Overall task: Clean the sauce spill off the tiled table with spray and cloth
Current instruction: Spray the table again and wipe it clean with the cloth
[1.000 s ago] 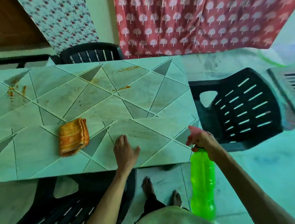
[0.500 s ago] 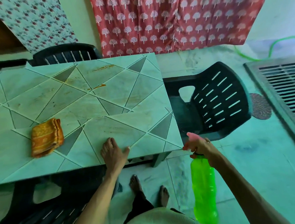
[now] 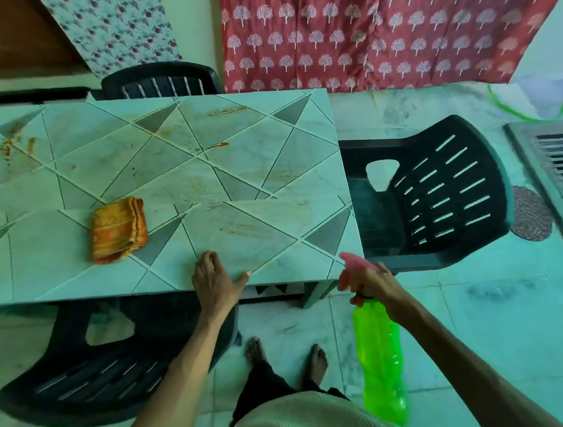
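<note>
My right grip (image 3: 371, 282) wraps the green spray bottle (image 3: 380, 357) beside the desk (image 3: 58, 264); left grip (image 3: 216, 279) lies flat on it, orange cloth (image 3: 118, 229) nearby.

Dressed in a pale cream top (image 3: 310, 420), finely ribbed, filling six o'clock of the head view. Clad beneath in loose black trousers (image 3: 263, 390), hems ending at the ankles. Barefoot below, left foot (image 3: 255, 350) and right foot (image 3: 316, 357) both uncovered. Bare along the left forearm (image 3: 184, 366) at seven o'clock and the right forearm (image 3: 452, 341) at five o'clock. Bare too at the left hand (image 3: 216, 282) and the right hand (image 3: 376, 283).
</note>
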Available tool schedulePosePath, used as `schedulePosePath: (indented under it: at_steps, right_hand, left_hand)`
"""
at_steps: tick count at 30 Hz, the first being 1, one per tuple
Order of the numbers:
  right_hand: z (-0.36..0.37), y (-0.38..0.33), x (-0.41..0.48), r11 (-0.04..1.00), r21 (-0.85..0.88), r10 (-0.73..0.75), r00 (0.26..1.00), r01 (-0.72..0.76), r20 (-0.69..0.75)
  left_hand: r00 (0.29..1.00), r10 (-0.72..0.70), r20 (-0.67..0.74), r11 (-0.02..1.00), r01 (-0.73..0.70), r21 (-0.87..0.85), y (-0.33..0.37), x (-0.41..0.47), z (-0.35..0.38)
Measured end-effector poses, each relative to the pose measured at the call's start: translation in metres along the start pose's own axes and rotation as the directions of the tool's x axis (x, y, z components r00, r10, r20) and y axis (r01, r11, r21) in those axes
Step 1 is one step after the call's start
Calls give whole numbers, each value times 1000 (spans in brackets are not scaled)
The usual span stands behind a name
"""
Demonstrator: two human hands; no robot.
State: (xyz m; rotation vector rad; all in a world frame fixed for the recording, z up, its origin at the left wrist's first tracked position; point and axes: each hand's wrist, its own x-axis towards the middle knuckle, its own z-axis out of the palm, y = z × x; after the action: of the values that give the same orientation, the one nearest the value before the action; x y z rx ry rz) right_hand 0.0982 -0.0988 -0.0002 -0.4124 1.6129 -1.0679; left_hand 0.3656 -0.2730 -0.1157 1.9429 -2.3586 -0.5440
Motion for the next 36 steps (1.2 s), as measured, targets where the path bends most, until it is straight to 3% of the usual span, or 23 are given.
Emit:
schedulePosePath:
  at_steps: [6,10,13,19,26,32,36]
  right_hand:
    - [70,-4,23,993,-52,-94,975,106,203]
    - [119,-5,31,990,-51,-103,920,132,377]
    - [158,-4,36,986,-151,-19,948,70,317]
    - [201,-2,38,981,-131,-81,910,146,407]
    - [198,2,38,975,-210,1,948,70,320]
    - [136,13,16,976,-219,-11,1000,12,5]
    - [80,26,-6,998,-69,-9,964,-9,-267]
  left_hand:
    - [998,-57,7,998,57,1,-49,8,-14]
    - [993,-117,18,993,118,-32,-89,13,-31]
    - [989,-148,-6,987,147,-60,-112,17,-39]
    - [983,-184,-11,980,182,-77,-153,17,-50]
    - [997,-71,-26,994,69,-90,-158,21,-42]
    - [992,123,23,986,-119,-117,-102,22,-25]
    - [971,230,71,969,-221,-112,-59,20,-10]
